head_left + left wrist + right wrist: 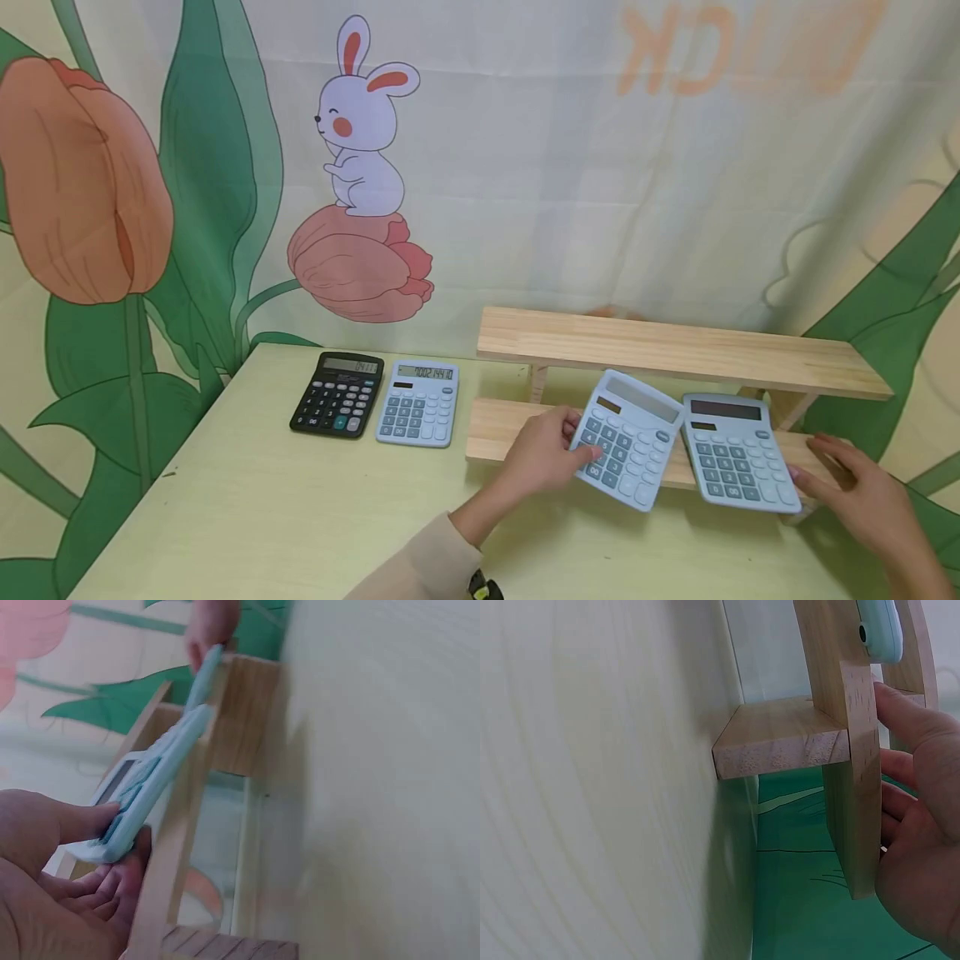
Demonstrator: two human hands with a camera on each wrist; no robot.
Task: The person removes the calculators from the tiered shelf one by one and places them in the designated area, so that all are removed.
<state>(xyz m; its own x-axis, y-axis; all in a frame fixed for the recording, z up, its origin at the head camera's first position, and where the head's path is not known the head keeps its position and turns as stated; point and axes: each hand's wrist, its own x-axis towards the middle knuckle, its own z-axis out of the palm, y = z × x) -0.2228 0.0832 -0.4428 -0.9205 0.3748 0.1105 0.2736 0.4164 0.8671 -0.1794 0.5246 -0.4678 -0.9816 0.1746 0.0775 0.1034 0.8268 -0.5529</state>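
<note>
My left hand (546, 450) pinches a light-blue calculator (628, 442) by its lower left edge, thumb over the keys and fingers beneath. In the left wrist view that calculator (146, 791) appears edge-on, tilted above the lower board of a wooden shelf. A second light-blue calculator (738, 454) leans on the lower board at the right, its bottom jutting past the front edge. Beside it, my right hand (870, 496) rests at the board's right end with loose fingers. The thumb is close to that calculator's edge; whether they touch I cannot tell.
The two-tier wooden shelf (675, 350) stands at the table's back right against a printed curtain (525, 167). Left of it, a black calculator (337, 396) and another light-blue calculator (417, 404) lie on the pale table (300, 517).
</note>
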